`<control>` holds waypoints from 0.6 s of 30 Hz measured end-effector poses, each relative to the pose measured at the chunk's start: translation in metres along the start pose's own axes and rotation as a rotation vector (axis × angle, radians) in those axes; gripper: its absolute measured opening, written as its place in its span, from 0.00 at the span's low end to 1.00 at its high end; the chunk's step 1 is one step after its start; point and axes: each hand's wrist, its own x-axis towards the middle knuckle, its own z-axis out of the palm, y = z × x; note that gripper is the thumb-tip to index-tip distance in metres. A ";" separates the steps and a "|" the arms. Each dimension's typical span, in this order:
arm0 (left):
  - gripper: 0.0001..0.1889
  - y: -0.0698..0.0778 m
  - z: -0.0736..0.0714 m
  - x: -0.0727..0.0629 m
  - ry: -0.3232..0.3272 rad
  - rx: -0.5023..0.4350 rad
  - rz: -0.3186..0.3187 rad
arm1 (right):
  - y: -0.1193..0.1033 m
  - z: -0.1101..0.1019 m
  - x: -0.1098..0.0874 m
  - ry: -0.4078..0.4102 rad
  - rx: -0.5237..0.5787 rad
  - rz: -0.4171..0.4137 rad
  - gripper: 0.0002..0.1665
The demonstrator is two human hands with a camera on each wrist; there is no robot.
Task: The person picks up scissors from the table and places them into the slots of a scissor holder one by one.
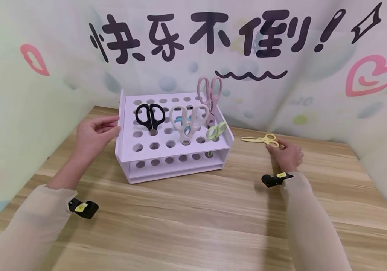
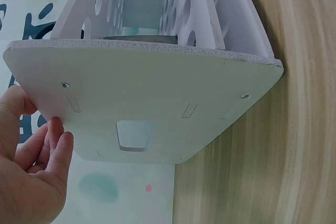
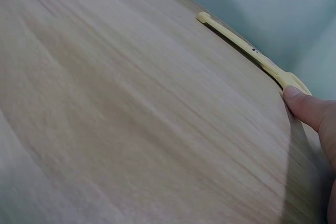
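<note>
A white rack (image 1: 159, 150) with rows of round holes stands on the table. My left hand (image 1: 95, 135) is at its left side panel (image 2: 157, 93), fingertips pinching the panel's edge. At the right, my right hand (image 1: 287, 155) pinches a handle loop of yellow scissors (image 1: 256, 139), which lie flat with their blades pointing left. The thumb rests on that handle in the right wrist view; the other fingers are mostly hidden there. Black scissors (image 1: 151, 120), white scissors (image 1: 184, 128), pink scissors (image 1: 210, 98) and small green scissors (image 1: 216, 131) stand handles-up in the rack.
Blue scissors (image 1: 178, 119) sit in the rack partly behind the white pair. The wooden table (image 1: 186, 218) reaches back to a printed cloth wall (image 1: 315, 86). Another wall of cloth (image 1: 27, 124) stands along the left.
</note>
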 end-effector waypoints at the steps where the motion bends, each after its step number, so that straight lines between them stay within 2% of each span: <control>1: 0.20 0.000 0.000 0.000 0.000 0.001 0.001 | 0.000 0.000 0.000 -0.002 -0.003 0.002 0.38; 6: 0.20 -0.001 0.000 0.000 0.002 -0.014 0.011 | 0.000 0.000 0.000 -0.004 -0.009 0.000 0.38; 13: 0.20 -0.002 0.000 0.001 0.005 -0.082 0.023 | -0.002 0.000 0.000 -0.005 0.010 0.016 0.35; 18: 0.20 -0.001 0.000 0.001 -0.002 -0.080 0.026 | -0.003 0.000 -0.001 -0.007 0.017 0.009 0.33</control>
